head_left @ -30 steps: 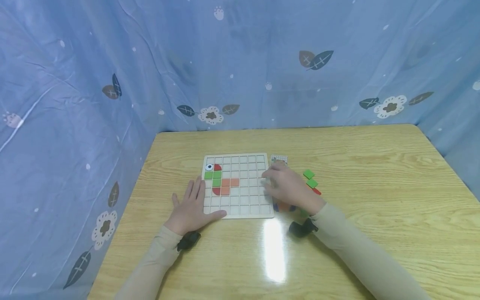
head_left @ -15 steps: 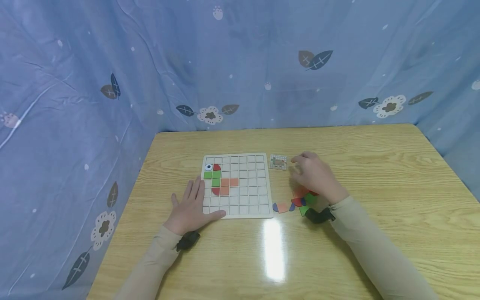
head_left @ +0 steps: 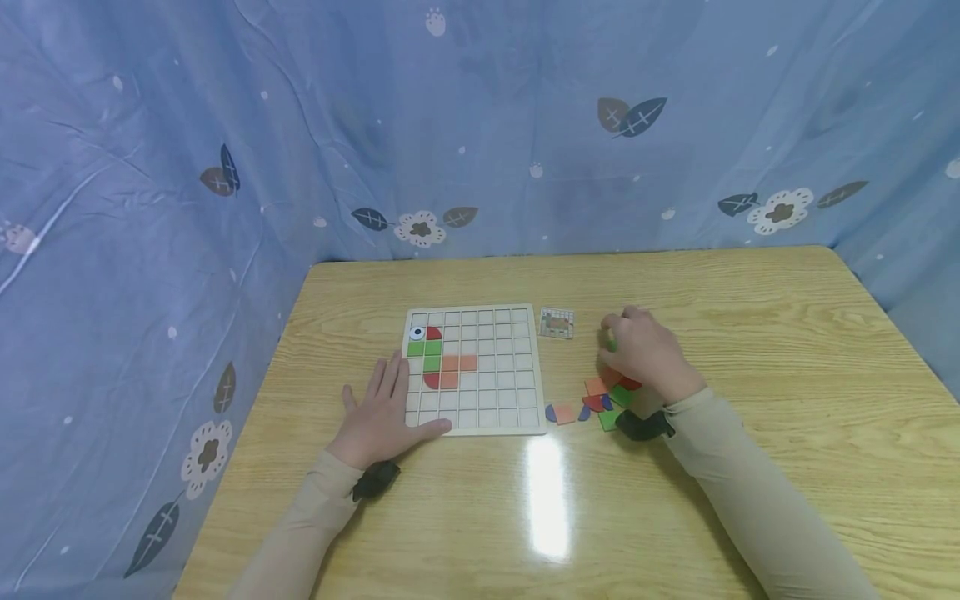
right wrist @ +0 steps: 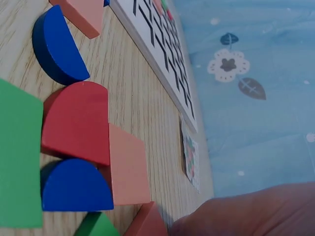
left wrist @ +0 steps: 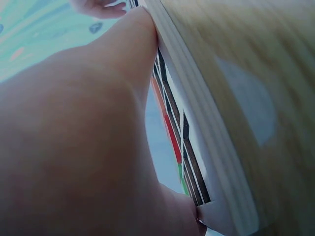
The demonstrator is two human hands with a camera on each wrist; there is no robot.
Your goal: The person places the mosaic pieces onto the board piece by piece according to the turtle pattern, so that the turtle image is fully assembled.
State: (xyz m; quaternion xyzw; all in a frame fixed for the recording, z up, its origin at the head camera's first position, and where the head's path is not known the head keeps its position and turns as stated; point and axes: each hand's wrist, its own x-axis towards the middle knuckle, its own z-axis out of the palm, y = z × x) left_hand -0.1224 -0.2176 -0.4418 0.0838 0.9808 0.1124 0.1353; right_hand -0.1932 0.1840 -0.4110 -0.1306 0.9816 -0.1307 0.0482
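Note:
My left hand (head_left: pixel 378 417) lies with straight fingers along the left edge of a white gridded puzzle board (head_left: pixel 491 379); its thumb touches the front edge. On the board sit an eye tile (head_left: pixel 417 333), green tiles (head_left: pixel 432 363), red rounded tiles and orange tiles (head_left: pixel 468 363). To the right of the board, my right hand (head_left: pixel 641 350) curls its fingers and pinches a green tile (head_left: pixel 612 343), mostly hidden by the hand. In the right wrist view, a red rounded piece (right wrist: pixel 76 123), a blue half-round (right wrist: pixel 76 187) and an orange square (right wrist: pixel 129 167) lie close by.
A small pattern card (head_left: pixel 557 323) lies right of the board's far corner. Loose tiles, among them an orange square (head_left: pixel 564 414) and a green one (head_left: pixel 609 419), lie near the right wrist. A blue curtain (head_left: pixel 480 150) hangs behind the wooden table (head_left: pixel 787 350).
My right hand has moved right from the board, past the card, to the loose tiles, and a green tile now shows at its fingers. The left hand stays in place.

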